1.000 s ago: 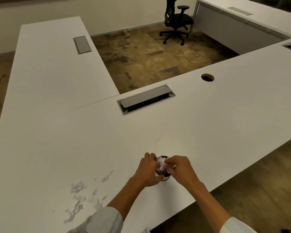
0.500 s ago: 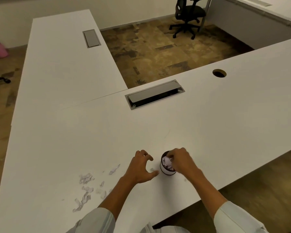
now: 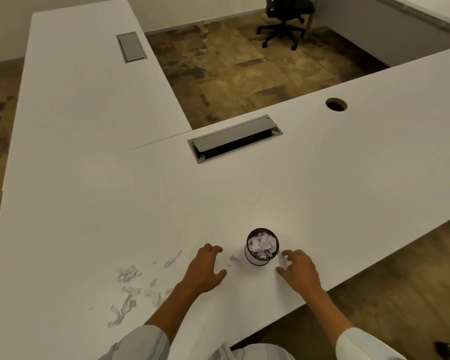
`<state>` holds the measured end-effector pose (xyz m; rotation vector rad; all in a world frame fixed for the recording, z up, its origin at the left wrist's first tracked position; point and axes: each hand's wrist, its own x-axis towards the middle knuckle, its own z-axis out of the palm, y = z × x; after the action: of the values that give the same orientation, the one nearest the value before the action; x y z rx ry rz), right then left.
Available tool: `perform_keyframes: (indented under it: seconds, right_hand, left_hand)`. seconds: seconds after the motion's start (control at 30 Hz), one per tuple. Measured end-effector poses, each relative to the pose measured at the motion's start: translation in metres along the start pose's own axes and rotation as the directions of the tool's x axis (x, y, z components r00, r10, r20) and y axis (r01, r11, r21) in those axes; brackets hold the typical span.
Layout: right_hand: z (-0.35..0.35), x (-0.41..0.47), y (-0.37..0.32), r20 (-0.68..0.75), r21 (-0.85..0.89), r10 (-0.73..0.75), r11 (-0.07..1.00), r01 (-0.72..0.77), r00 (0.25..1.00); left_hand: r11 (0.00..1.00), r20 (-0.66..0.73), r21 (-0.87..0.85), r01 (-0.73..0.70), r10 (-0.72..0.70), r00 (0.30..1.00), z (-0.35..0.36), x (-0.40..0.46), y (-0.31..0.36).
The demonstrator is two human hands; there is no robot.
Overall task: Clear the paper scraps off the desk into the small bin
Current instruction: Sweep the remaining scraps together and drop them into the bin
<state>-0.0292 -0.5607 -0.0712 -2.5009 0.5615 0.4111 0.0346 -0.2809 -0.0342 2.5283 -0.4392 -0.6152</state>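
Observation:
A small round bin [image 3: 260,260] with a dark rim stands upright on the white desk [image 3: 322,178], filled with crumpled paper. My left hand [image 3: 204,270] hovers just left of it, fingers spread, holding nothing. My right hand [image 3: 298,268] is just right of the bin, fingers apart, with a small scrap [image 3: 281,258] lying at its fingertips. Another small scrap [image 3: 231,259] lies between my left hand and the bin. Several torn paper scraps [image 3: 130,284] are scattered on the desk to the left, near the front edge.
A grey cable hatch [image 3: 234,137] is set into the desk behind the bin, and a round cable hole [image 3: 336,104] farther right. A second hatch [image 3: 131,46] sits on the left desk wing. A black office chair [image 3: 283,19] stands on the floor beyond.
Both hands have drawn back from the bin's mouth to either side of it, leaving the paper inside. The view has shifted so the bin sits more to the right.

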Motion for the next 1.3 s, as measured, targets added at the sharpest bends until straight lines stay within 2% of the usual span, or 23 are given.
perform_keyframes:
  seconds: [0.17, 0.23, 0.3, 0.37, 0.43, 0.5, 0.6, 0.73, 0.83, 0.9, 1.0, 1.07, 1.13, 1.2, 1.3]
  right_hand:
    - [0.012, 0.007, -0.011, -0.113, -0.042, -0.043, 0.998, 0.038, 0.993]
    - [0.003, 0.003, -0.012, -0.147, 0.059, 0.001, 0.998, 0.008, 0.989]
    - [-0.014, -0.004, -0.015, -0.249, 0.238, 0.052, 0.971, 0.009, 0.967]
    - [-0.036, -0.012, -0.024, -0.355, 0.365, 0.058, 0.927, 0.081, 0.933]
    - [-0.055, -0.019, -0.039, -0.397, 0.423, -0.012, 0.885, 0.194, 0.918]
    - [-0.065, -0.021, -0.057, -0.328, 0.421, -0.116, 0.871, 0.255, 0.937]
    - [-0.067, -0.017, -0.076, -0.182, 0.335, -0.191, 0.910, 0.244, 0.964]
    - [-0.076, 0.007, -0.069, -0.242, 0.333, -0.136, 0.918, 0.214, 0.961]
    - [-0.082, 0.041, -0.058, -0.261, 0.402, -0.085, 0.896, 0.189, 0.961]
    - [-0.080, 0.067, -0.054, -0.200, 0.393, -0.113, 0.901, 0.185, 0.973]
    - [-0.067, 0.100, -0.055, 0.003, 0.257, -0.294, 0.924, 0.283, 0.956]
    - [-0.056, 0.117, -0.059, 0.219, 0.062, -0.424, 0.905, 0.421, 0.879]
    - [-0.046, 0.126, -0.061, 0.397, -0.093, -0.459, 0.842, 0.532, 0.795]
    - [-0.039, 0.130, -0.061, 0.448, -0.160, -0.471, 0.794, 0.586, 0.760]
    - [-0.036, 0.124, -0.054, 0.397, -0.170, -0.514, 0.773, 0.612, 0.760]
  left_hand:
    - [0.998, 0.103, 0.014, -0.062, 0.060, 0.993, 0.027, 0.012, 0.015]
    - [0.995, 0.144, 0.068, -0.075, 0.064, 0.987, 0.039, 0.017, 0.018]
    - [0.989, 0.164, 0.123, -0.085, 0.064, 0.984, 0.047, 0.021, 0.019]
    - [0.980, 0.161, 0.177, -0.095, 0.066, 0.985, 0.050, 0.023, 0.019]
    - [0.972, 0.153, 0.212, -0.102, 0.070, 0.986, 0.052, 0.025, 0.018]
    - [0.972, 0.133, 0.213, -0.097, 0.070, 0.989, 0.053, 0.028, 0.017]
    - [0.992, 0.065, 0.109, -0.065, 0.058, 0.996, 0.051, 0.030, 0.016]
    - [0.995, -0.147, -0.103, -0.003, -0.013, 0.989, 0.033, 0.024, 0.017]
    - [0.987, -0.321, -0.156, -0.050, -0.003, 0.947, 0.011, 0.021, 0.027]
    - [0.979, -0.395, -0.172, -0.105, 0.030, 0.918, -0.001, 0.021, 0.043]
    - [0.960, -0.376, -0.201, -0.194, 0.108, 0.920, -0.009, 0.026, 0.073]
    - [0.955, -0.284, -0.199, -0.219, 0.158, 0.946, -0.006, 0.029, 0.089]
    - [0.958, -0.238, -0.186, -0.219, 0.172, 0.956, -0.004, 0.029, 0.094]
    - [0.957, -0.248, -0.205, -0.206, 0.152, 0.957, -0.003, 0.024, 0.089]
    - [0.955, -0.305, -0.240, -0.176, 0.098, 0.947, -0.006, 0.011, 0.067]
